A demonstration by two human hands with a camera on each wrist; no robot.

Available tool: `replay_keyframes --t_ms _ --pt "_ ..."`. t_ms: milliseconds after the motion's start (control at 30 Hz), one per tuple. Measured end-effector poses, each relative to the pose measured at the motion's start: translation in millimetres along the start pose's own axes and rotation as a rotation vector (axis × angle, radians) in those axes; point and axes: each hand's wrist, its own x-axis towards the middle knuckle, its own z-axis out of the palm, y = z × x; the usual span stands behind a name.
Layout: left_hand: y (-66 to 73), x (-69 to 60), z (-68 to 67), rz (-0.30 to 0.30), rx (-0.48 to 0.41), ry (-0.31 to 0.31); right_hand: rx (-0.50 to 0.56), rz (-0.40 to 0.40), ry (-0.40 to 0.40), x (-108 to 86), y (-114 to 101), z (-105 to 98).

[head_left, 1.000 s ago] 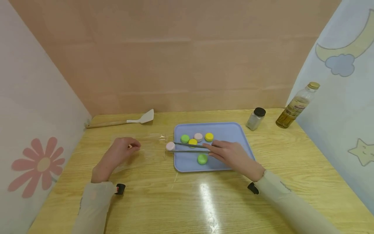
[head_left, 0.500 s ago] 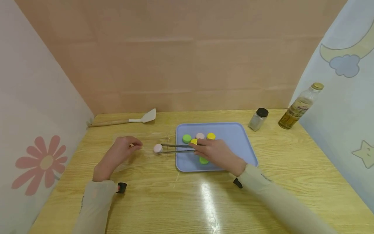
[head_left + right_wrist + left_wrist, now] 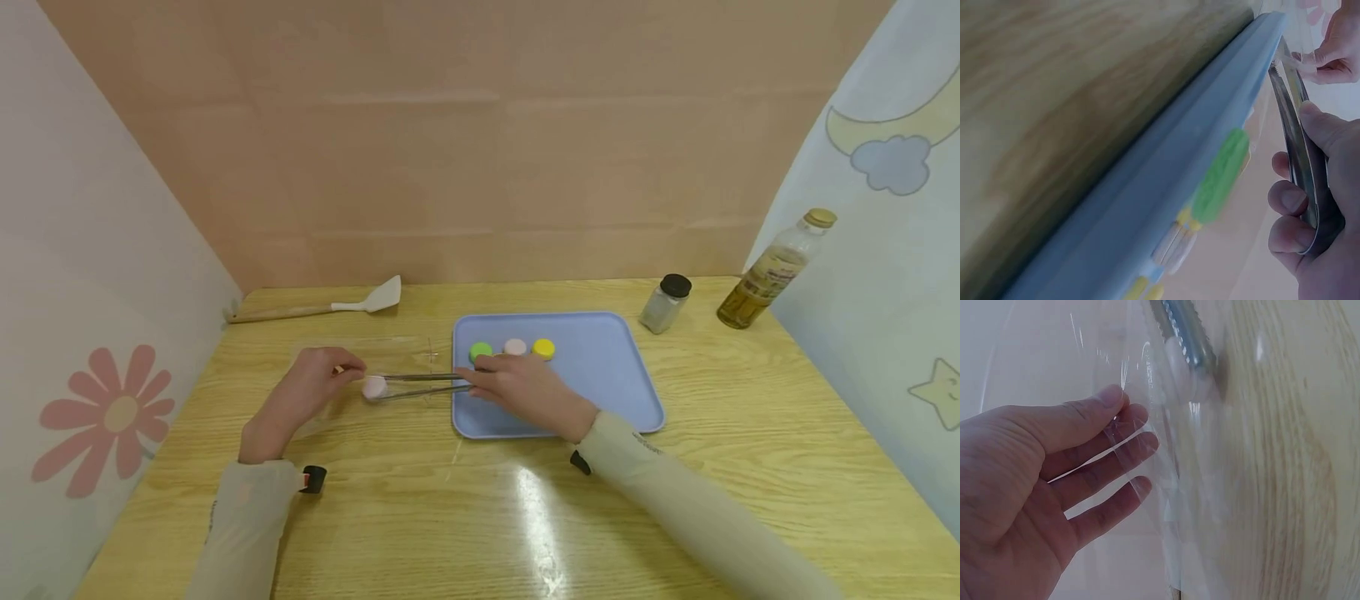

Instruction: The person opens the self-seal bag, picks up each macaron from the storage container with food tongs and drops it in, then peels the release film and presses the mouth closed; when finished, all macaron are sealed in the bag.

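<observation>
My left hand [image 3: 300, 400] pinches the edge of a clear plastic bag [image 3: 1125, 362] between thumb and index finger; its other fingers are spread against the film. My right hand [image 3: 525, 392] grips metal tongs [image 3: 423, 377], reaching left beyond the tray. A pale pink macaron [image 3: 375, 387] sits between the tong tips, close to the left fingertips. In the left wrist view, tong tips [image 3: 1194, 344] and the macaron show blurred through the plastic. On the blue tray [image 3: 607, 375] lie a green macaron [image 3: 482, 352], a pink macaron [image 3: 515, 347] and a yellow macaron [image 3: 543, 349]; the right hand covers others.
A spatula [image 3: 322, 310] with a wooden handle lies at the back left. Towards the back right stand a black-lidded jar [image 3: 664, 307] and an oil bottle [image 3: 772, 271]. Walls border the wooden table [image 3: 420, 517] at the back and both sides.
My right hand has moved left with the tongs, carrying the pink macaron from the tray's left edge to beside the left fingertips. The left hand keeps its pinch on the bag, nearly still.
</observation>
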Motion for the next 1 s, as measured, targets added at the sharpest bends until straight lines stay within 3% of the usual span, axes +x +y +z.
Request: replay_keyframes --t_ms 333,567,800,1000 --pt "-0.5 -0.6 -1.5 -0.014 0.004 0.002 0.002 -0.022 0.020 21.4 -7 2" --pt "0.8 -0.4 -2.1 0.016 -0.008 0.007 0.052 -0.014 -0.019 32.5 -11 6" --pt "2.2 0.2 -2.4 0.006 -0.014 0.004 0.034 -0.025 -0.073 35.4 -16 3" --pt "-0.3 -0.1 -0.8 0.006 -0.008 0.004 0.031 -0.029 -0.071 33.2 -17 3"
